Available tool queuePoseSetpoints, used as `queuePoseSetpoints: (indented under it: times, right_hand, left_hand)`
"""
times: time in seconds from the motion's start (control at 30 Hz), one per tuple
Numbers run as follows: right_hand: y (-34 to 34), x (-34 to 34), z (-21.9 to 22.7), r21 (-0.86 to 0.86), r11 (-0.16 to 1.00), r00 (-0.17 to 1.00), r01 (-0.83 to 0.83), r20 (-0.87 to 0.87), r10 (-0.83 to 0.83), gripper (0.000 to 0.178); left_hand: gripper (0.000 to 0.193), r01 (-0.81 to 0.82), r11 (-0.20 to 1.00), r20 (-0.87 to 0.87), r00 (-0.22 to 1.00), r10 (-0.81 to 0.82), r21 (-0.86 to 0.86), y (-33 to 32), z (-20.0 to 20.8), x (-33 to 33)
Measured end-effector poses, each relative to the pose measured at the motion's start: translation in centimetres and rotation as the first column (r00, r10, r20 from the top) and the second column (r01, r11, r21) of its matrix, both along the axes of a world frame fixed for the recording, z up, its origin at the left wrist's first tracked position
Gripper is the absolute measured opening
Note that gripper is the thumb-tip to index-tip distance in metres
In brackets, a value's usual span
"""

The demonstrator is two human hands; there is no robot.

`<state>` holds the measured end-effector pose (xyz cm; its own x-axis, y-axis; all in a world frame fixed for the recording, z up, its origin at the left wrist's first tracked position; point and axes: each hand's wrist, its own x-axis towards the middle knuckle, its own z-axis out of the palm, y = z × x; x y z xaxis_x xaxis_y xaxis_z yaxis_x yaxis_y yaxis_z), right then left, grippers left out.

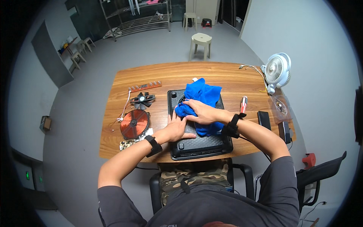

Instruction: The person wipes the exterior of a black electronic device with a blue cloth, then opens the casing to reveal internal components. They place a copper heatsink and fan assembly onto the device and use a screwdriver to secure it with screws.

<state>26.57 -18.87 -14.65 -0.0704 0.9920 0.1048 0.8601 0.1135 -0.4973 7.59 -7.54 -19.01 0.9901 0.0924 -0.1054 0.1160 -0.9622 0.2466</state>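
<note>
On the black casing (201,141), right hand (202,112) clutched blue cloth (204,92), left hand (174,129) splayed wide; hard pushing risked skidding it.

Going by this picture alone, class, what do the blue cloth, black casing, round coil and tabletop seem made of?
Blue cloth: matte, soft fabric, judging by its loose folds.
Black casing: probably moulded plastic with a dull sheen, given its patterned surface.
Round coil: likely copper wire, from its reddish sheen.
Tabletop: wood or printed laminate, satin; brown grain shows.
</note>
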Motion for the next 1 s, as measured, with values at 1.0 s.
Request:
queuePoseSetpoints:
  times: [1.0]
  right_hand:
    - [4.9, -4.1, -0.6, -0.029, 0.992, 0.984, -0.123, 0.123, 0.126, 0.034]
  left_hand:
    - [0.124, 0.125, 0.992, -0.25, 0.959, -0.13, -0.036, -3.3, 1.7, -3.4]
